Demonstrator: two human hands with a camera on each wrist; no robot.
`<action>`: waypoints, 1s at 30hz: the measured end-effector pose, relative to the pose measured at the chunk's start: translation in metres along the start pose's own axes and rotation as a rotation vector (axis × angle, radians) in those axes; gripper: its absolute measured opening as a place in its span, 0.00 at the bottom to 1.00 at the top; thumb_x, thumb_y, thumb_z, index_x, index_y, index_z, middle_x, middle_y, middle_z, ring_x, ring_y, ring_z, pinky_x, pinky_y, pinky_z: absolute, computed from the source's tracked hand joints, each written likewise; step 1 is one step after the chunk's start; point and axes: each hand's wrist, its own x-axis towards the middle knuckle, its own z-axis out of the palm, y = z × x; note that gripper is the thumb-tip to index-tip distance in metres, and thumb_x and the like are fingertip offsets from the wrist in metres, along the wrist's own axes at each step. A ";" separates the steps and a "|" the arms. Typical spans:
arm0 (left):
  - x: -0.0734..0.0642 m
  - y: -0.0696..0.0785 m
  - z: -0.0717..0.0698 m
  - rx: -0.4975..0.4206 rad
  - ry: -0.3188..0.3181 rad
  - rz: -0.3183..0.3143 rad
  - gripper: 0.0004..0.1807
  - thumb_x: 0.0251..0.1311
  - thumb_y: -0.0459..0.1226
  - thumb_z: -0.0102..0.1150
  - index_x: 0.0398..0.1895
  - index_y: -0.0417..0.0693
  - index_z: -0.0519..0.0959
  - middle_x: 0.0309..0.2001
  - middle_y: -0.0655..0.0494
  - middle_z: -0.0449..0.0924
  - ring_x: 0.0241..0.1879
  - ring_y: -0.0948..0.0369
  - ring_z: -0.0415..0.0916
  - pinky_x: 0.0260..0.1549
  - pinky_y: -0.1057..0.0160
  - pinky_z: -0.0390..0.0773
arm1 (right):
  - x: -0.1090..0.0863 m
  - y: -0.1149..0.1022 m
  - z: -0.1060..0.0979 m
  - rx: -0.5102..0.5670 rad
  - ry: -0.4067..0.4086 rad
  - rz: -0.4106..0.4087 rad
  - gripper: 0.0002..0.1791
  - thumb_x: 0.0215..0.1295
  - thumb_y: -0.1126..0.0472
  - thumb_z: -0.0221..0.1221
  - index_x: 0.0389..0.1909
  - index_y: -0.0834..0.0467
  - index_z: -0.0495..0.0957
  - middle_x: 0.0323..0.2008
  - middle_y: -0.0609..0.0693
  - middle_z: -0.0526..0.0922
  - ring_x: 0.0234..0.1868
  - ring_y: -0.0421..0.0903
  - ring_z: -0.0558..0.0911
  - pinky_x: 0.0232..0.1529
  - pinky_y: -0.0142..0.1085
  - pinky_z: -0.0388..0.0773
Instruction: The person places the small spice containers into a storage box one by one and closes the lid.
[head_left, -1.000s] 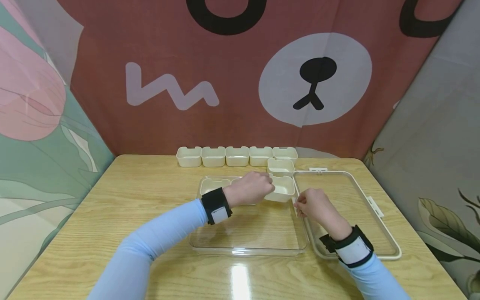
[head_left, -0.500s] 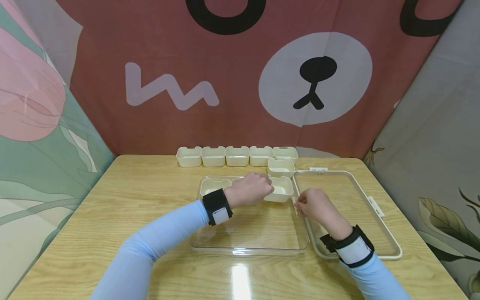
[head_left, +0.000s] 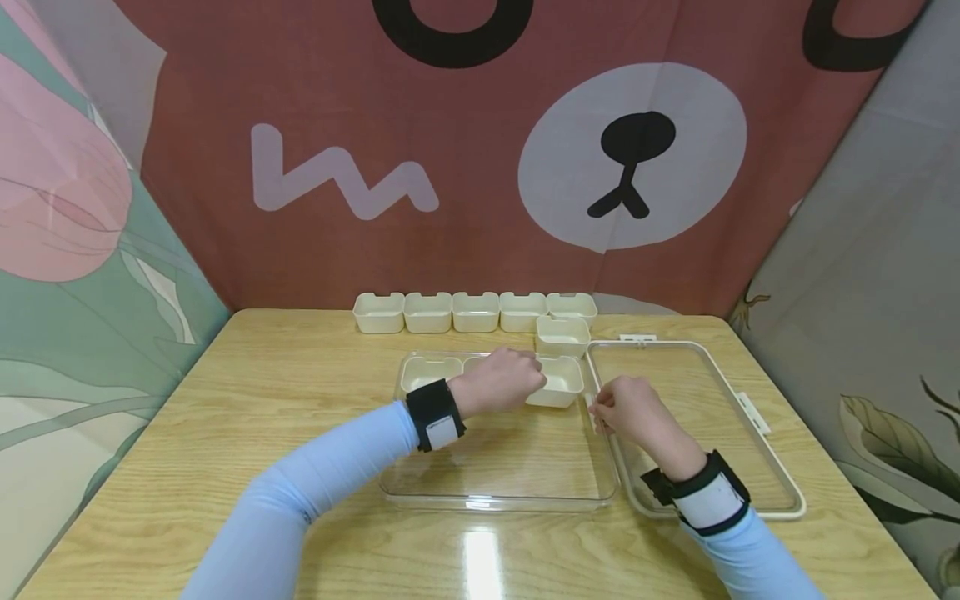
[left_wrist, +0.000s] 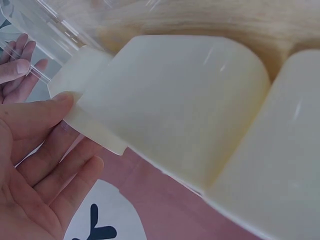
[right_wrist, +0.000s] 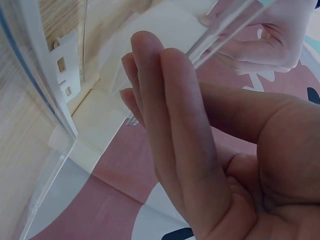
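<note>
My left hand (head_left: 498, 381) pinches the rim of a cream bin (head_left: 557, 383) between thumb and fingers, at the back right of a clear box (head_left: 495, 503). In the left wrist view the gripped bin (left_wrist: 82, 70) is tilted, partly behind another cream bin (left_wrist: 175, 95). At the box's right wall, my right hand (head_left: 637, 414) holds the rim, with thumb and fingers close together; in the right wrist view its fingers (right_wrist: 185, 100) partly hide this grip. More cream bins, such as the back-left one (head_left: 427, 372), sit in the box's back row, partly hidden by my left hand.
A clear lid with a white frame (head_left: 772, 442) lies flat just right of the box. Behind stands a row of several cream bins (head_left: 475, 313). One more bin (head_left: 562, 335) stands in front of the row's right end. A printed cloth hangs behind the wooden table (head_left: 300, 392).
The gripped bin has shifted slightly left and toward the front, away from the box's right wall. My left hand moved very slightly with it; the right hand stayed in place.
</note>
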 end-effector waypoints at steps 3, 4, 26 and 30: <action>0.000 0.000 0.002 0.002 0.003 0.000 0.13 0.49 0.26 0.54 0.26 0.54 0.81 0.26 0.61 0.78 0.23 0.67 0.66 0.16 0.70 0.66 | 0.000 0.000 0.000 -0.003 0.000 0.004 0.07 0.61 0.65 0.60 0.28 0.66 0.82 0.22 0.52 0.84 0.21 0.42 0.82 0.21 0.32 0.74; 0.000 0.000 0.003 0.004 0.005 0.000 0.13 0.49 0.26 0.54 0.26 0.54 0.81 0.25 0.61 0.78 0.23 0.67 0.66 0.16 0.70 0.65 | 0.000 0.000 0.000 -0.005 0.001 0.005 0.07 0.61 0.65 0.60 0.28 0.66 0.82 0.22 0.52 0.84 0.20 0.43 0.82 0.21 0.32 0.74; 0.003 0.004 0.006 -0.042 -0.013 -0.029 0.12 0.48 0.26 0.54 0.24 0.53 0.81 0.24 0.60 0.78 0.23 0.66 0.66 0.15 0.68 0.66 | 0.000 -0.002 0.000 0.010 -0.007 0.037 0.08 0.61 0.65 0.60 0.31 0.68 0.82 0.24 0.55 0.84 0.22 0.43 0.82 0.21 0.33 0.76; 0.003 0.005 0.006 -0.043 -0.025 -0.039 0.12 0.46 0.26 0.54 0.24 0.53 0.80 0.24 0.60 0.77 0.24 0.66 0.67 0.15 0.68 0.65 | 0.000 -0.002 0.000 0.008 -0.006 0.028 0.08 0.60 0.65 0.61 0.30 0.68 0.82 0.24 0.55 0.84 0.21 0.43 0.82 0.21 0.32 0.76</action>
